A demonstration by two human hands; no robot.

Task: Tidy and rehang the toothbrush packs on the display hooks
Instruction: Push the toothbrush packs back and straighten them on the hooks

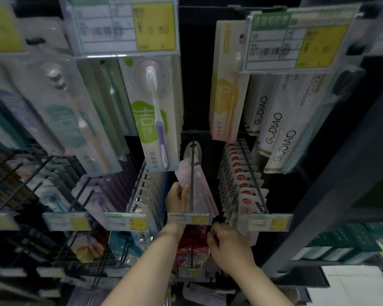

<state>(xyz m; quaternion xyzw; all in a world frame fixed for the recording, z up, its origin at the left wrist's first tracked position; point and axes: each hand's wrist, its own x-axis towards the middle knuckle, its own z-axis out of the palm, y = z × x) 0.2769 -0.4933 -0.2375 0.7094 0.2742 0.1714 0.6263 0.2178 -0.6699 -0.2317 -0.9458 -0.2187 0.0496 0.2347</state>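
Status: task part-way, judged from the display as it hangs.
- Middle hook (193,140) carries one pale pink toothbrush pack (198,173). Its hang tab sits over the rod near the back, and the pack lies tilted along the rod, not hanging straight down.
- The rest of that rod, forward to the price tag (189,218), looks bare, so more packs probably belong here.
- Neighbouring rows, the clear packs (146,191) on the left and the red-and-white packs (241,184) on the right, hang in order.
- Red packs (192,241) on the hook below look bunched; likely left to straighten.

Hands:
- Left hand (177,198): raised beside the rod, fingers curled round the left edge of the pink pack, holding it.
- Right hand (227,242): lower, just under the price tag, fingers curled inward beside the red packs. Fingertips are hidden, so I cannot tell whether it pinches anything.
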